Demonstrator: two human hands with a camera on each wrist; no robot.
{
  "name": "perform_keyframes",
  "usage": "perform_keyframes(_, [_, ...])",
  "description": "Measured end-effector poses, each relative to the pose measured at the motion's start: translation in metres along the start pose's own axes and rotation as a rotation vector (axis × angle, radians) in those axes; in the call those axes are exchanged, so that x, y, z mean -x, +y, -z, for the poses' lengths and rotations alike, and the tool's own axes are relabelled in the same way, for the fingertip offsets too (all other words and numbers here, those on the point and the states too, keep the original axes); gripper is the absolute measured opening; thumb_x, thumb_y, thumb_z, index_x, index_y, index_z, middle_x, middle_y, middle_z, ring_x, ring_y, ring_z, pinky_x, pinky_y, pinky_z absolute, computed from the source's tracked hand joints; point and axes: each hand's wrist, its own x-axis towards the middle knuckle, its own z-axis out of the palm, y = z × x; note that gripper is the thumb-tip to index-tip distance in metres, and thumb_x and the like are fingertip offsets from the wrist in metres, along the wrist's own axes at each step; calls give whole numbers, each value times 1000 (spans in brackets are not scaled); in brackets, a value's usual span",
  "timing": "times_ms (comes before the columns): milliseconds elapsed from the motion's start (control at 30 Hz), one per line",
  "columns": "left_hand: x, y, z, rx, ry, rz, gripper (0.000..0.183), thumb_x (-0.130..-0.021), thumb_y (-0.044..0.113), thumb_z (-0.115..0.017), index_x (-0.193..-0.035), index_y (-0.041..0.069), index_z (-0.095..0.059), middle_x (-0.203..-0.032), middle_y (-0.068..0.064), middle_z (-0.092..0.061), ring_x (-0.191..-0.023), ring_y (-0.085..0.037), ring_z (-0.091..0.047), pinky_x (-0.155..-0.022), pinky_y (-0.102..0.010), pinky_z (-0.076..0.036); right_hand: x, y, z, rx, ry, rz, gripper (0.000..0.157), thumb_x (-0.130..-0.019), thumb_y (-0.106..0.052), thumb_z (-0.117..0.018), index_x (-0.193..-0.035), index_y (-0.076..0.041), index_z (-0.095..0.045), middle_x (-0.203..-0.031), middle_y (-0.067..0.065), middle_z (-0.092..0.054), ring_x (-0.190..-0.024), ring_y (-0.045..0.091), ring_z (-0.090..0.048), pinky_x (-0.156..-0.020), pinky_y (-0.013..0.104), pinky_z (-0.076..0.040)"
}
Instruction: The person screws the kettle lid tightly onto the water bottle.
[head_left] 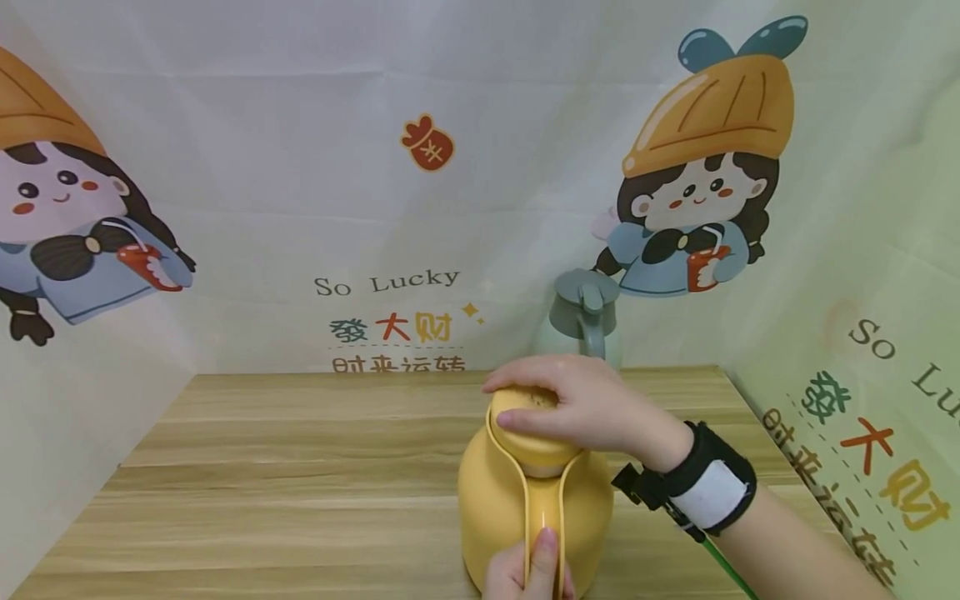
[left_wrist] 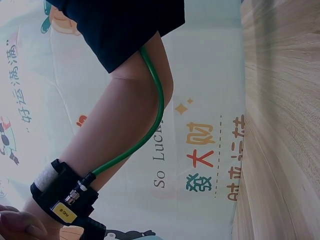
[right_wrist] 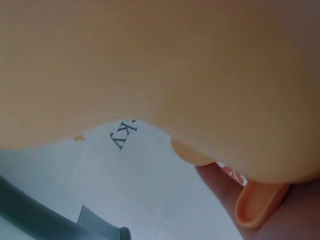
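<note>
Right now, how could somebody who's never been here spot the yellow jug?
Find the wooden table. There, the yellow jug has a left hand gripping its handle and a right hand on its lid. Unlike the pale green jug behind, it's yellow and held.

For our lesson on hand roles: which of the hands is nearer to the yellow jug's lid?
Right. The right hand is on the lid, holding it; the left hand grips the handle below.

The bench [head_left: 300, 483], a flat top with pale, streaked wood grain, extends beneath the left hand [head_left: 531, 575] and right hand [head_left: 570, 404]. Between them stands a rounded, smooth yellow jug [head_left: 491, 508]; beyond the right hand, a pale-green jug with a grey-green lid [head_left: 581, 312], its base hidden.
</note>
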Motion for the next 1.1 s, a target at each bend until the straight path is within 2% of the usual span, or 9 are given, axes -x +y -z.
perform_keyframes(233, [0,0,0,2,1,-14,49,-99,9,-38,-54,-3,-53,-45,-20,-46,-42,3,-40,-39,-9,-34,3,-12,-4,51,74,-123,31,-84,-58,-54,-111,-41,-57,-109,-23,-55,-98,1,-51,-77,33,-44])
perform_keyframes(567, [0,0,-1,-6,11,-61,49,-99,7,-39,-53,-3,-53,-44,-19,-46,-43,4,-40,-38,-11,-34,5,-31,-14,204,187,-341,34,-85,-56,-51,-109,-34,-60,-105,-16,-60,-85,7,-56,-63,31,-44])
perform_keyframes(900, [0,0,-1,-9,5,-43,49,-99,8,-38,-54,-3,-53,-45,-19,-47,-43,3,-40,-39,-11,-35,4,-38,-17,247,204,-393,37,-86,-55,-49,-109,-28,-61,-102,-12,-61,-85,9,-56,-61,32,-44])
perform_keyframes(1100, [-1,1,-1,-3,5,-29,49,-99,8,-39,-54,-3,-53,-45,-19,-47,-43,3,-40,-40,-10,-34,3,-39,-17,268,202,-412,37,-88,-53,-48,-107,-25,-61,-92,-11,-60,-74,10,-54,-55,30,-41])
